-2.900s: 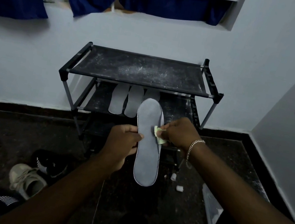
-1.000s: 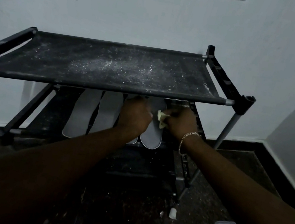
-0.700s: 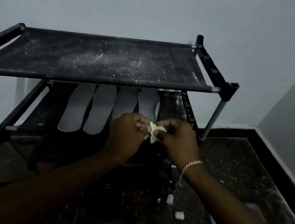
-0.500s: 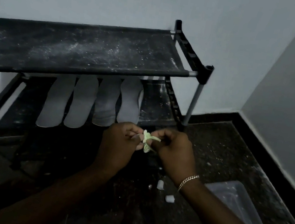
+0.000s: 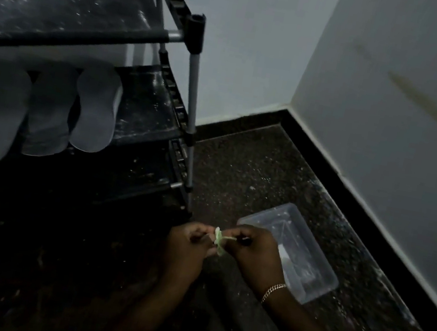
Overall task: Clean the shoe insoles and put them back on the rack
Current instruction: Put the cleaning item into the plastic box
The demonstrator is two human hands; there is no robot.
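Several grey insoles lie side by side on the middle shelf of the black shoe rack (image 5: 195,44), the rightmost insole (image 5: 95,111) nearest the rack's post. In front of the rack, low over the dark floor, my left hand (image 5: 187,250) and my right hand (image 5: 252,254) both pinch a small pale green cleaning wipe (image 5: 219,240) stretched between them. A gold bracelet is on my right wrist.
A clear plastic container (image 5: 309,257) sits on the floor just right of my hands. White walls meet in a corner with a black skirting (image 5: 328,167) to the right. The rack's dusty top shelf (image 5: 65,1) is at the upper left.
The insole I held and wiped now lies on the rack's middle shelf. Both hands drew back from the shelf with the wipe, and my view swung right and down toward the container.
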